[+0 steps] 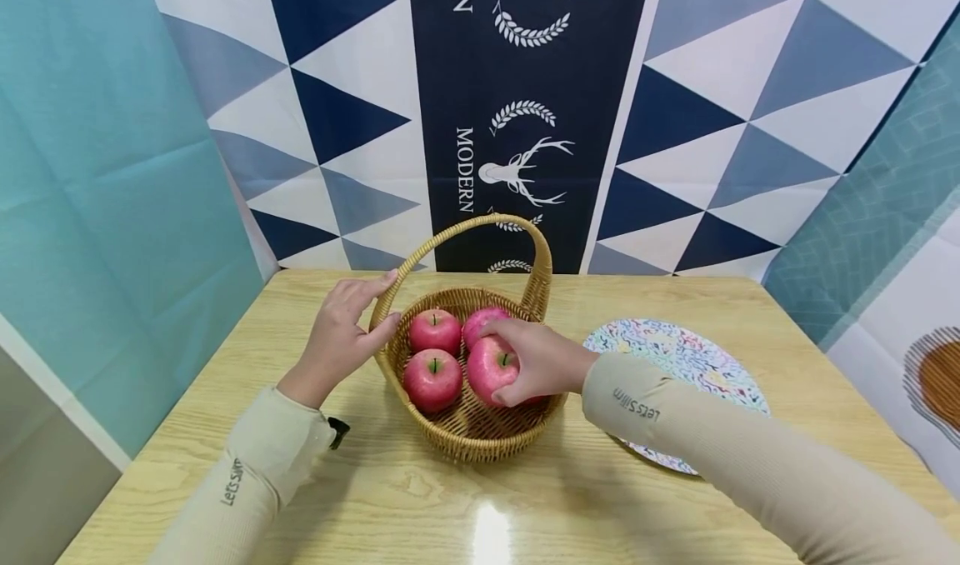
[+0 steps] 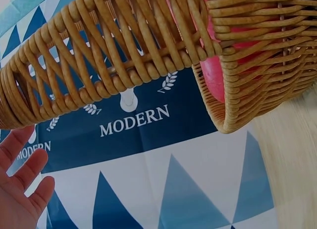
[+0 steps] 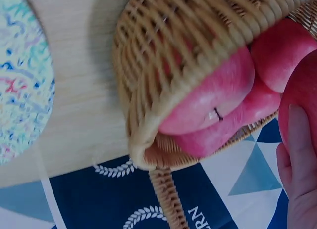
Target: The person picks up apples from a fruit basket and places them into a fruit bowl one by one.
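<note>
A round wicker basket [image 1: 480, 448] with a tall arched handle [image 1: 450, 233] stands on the table and contains several red apples. Two of them, a rear apple [image 1: 435, 332] and a front apple [image 1: 432, 380], sit in its left half. My left hand [image 1: 341, 332] holds the left side of the handle near its base; in the left wrist view, parts of that grip are out of frame. With thumb and fingers, my right hand [image 1: 543, 357] grips an apple [image 1: 489, 371] over the basket's right half. Another pink-red apple [image 1: 483, 322] lies behind it, and more red shows beneath that hand.
A round, speckled multicoloured plate or mat [image 1: 712, 373] lies on the wooden table [image 1: 405, 515], right of the basket and partly under the right forearm. Behind the table hangs a patterned cloth [image 1: 517, 73]. A brown round pattern [image 1: 941, 382] shows at the far right.
</note>
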`<action>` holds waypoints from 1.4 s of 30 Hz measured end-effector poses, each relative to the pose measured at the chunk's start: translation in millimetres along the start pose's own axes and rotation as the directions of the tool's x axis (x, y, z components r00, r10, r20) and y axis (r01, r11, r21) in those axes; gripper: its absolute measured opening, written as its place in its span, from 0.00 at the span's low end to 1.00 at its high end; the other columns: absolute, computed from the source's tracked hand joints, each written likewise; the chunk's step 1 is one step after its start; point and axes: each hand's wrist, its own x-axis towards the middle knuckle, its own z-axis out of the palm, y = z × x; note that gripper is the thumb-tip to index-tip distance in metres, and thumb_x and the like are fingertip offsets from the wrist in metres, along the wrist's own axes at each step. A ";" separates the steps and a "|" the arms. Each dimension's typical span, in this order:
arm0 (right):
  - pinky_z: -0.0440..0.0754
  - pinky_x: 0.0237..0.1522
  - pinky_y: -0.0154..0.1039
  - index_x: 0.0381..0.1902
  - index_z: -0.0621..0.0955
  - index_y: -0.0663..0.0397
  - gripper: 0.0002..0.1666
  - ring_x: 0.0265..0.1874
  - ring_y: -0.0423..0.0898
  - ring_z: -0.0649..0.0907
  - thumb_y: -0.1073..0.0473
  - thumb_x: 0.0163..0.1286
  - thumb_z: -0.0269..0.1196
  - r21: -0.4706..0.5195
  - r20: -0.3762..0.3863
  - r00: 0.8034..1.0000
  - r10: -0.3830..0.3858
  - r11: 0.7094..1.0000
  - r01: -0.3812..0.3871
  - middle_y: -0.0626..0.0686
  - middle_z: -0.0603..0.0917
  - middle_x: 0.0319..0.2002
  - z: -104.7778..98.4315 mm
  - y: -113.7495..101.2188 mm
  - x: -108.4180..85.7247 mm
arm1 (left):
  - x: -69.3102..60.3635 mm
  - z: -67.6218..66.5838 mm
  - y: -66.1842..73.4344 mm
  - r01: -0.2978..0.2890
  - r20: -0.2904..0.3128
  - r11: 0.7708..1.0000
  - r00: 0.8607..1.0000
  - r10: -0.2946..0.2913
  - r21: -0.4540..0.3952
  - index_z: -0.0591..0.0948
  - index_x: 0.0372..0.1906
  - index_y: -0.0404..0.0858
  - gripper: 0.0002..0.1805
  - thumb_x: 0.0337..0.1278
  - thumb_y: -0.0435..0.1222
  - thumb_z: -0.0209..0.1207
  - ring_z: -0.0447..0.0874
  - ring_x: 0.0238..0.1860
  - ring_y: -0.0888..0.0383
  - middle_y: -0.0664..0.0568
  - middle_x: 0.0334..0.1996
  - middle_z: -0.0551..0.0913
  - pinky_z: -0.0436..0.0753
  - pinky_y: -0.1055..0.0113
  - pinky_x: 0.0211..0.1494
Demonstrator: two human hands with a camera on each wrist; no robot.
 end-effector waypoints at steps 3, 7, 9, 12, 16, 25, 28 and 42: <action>0.78 0.49 0.43 0.60 0.72 0.59 0.43 0.46 0.47 0.79 0.50 0.46 0.70 -0.007 0.010 1.000 0.004 1.000 -0.004 0.52 0.79 0.50 -4.9 -0.9 -3.2 | -0.4 0.5 0.6 -0.002 0.005 1.000 1.000 0.002 0.003 0.78 0.57 0.29 0.27 0.46 0.29 0.65 0.75 0.45 0.39 0.36 0.43 0.83 0.72 0.42 0.51; 0.78 0.50 0.45 0.62 0.71 0.61 0.44 0.49 0.50 0.77 0.50 0.47 0.70 0.015 0.010 1.000 0.025 1.000 -0.025 0.55 0.78 0.53 -10.7 1.9 -7.9 | -0.3 1.1 0.5 -0.008 0.003 1.000 1.000 0.008 0.014 0.78 0.57 0.29 0.27 0.46 0.30 0.65 0.76 0.45 0.39 0.36 0.42 0.83 0.72 0.42 0.51; 0.79 0.50 0.46 0.62 0.71 0.60 0.44 0.51 0.52 0.77 0.51 0.47 0.71 0.040 0.000 1.000 0.023 0.999 -0.023 0.56 0.77 0.55 -12.6 6.4 -10.9 | 0.0 1.3 0.5 -0.014 -0.001 1.000 1.000 0.014 0.017 0.78 0.57 0.29 0.27 0.46 0.30 0.65 0.76 0.45 0.39 0.36 0.42 0.83 0.72 0.42 0.50; 0.78 0.51 0.49 0.61 0.73 0.61 0.42 0.53 0.54 0.76 0.52 0.47 0.71 0.047 -0.028 1.000 -0.011 0.999 0.013 0.56 0.77 0.55 -14.9 15.4 -16.1 | 0.4 1.6 0.5 -0.021 -0.003 1.000 1.000 0.021 0.023 0.78 0.57 0.29 0.28 0.46 0.31 0.65 0.76 0.45 0.39 0.36 0.42 0.83 0.72 0.42 0.50; 0.78 0.51 0.50 0.59 0.75 0.61 0.40 0.53 0.54 0.77 0.51 0.47 0.71 0.041 -0.049 0.999 -0.014 0.999 0.016 0.56 0.79 0.54 -19.2 25.4 -24.3 | 0.3 2.3 1.1 -0.020 -0.002 1.000 1.000 0.020 0.024 0.77 0.57 0.30 0.28 0.46 0.31 0.66 0.76 0.45 0.39 0.36 0.42 0.83 0.72 0.41 0.49; 0.80 0.47 0.48 0.57 0.75 0.60 0.38 0.50 0.53 0.78 0.52 0.48 0.70 0.023 -0.065 0.998 0.012 1.000 -0.011 0.56 0.80 0.52 -27.2 39.5 -40.2 | -3.6 5.7 -0.6 -0.023 -0.049 0.999 0.999 0.021 -0.035 0.76 0.57 0.27 0.28 0.46 0.29 0.63 0.75 0.45 0.38 0.35 0.45 0.82 0.70 0.41 0.51; 0.80 0.46 0.47 0.57 0.76 0.59 0.38 0.49 0.52 0.78 0.51 0.48 0.70 0.015 -0.075 0.997 0.015 1.000 -0.014 0.54 0.80 0.51 -28.5 43.6 -44.7 | -4.9 5.9 -1.1 -0.012 -0.055 0.999 0.998 0.009 -0.051 0.76 0.57 0.27 0.28 0.45 0.29 0.63 0.75 0.44 0.38 0.34 0.46 0.82 0.70 0.41 0.50; 0.82 0.38 0.39 0.57 0.75 0.58 0.39 0.45 0.51 0.78 0.51 0.46 0.72 0.071 -0.102 0.982 0.158 0.986 -0.152 0.54 0.80 0.49 -34.8 65.5 -64.6 | -5.6 6.3 -2.0 0.019 -0.039 0.998 0.999 -0.022 -0.054 0.76 0.58 0.27 0.29 0.45 0.29 0.64 0.75 0.41 0.41 0.34 0.46 0.82 0.71 0.43 0.46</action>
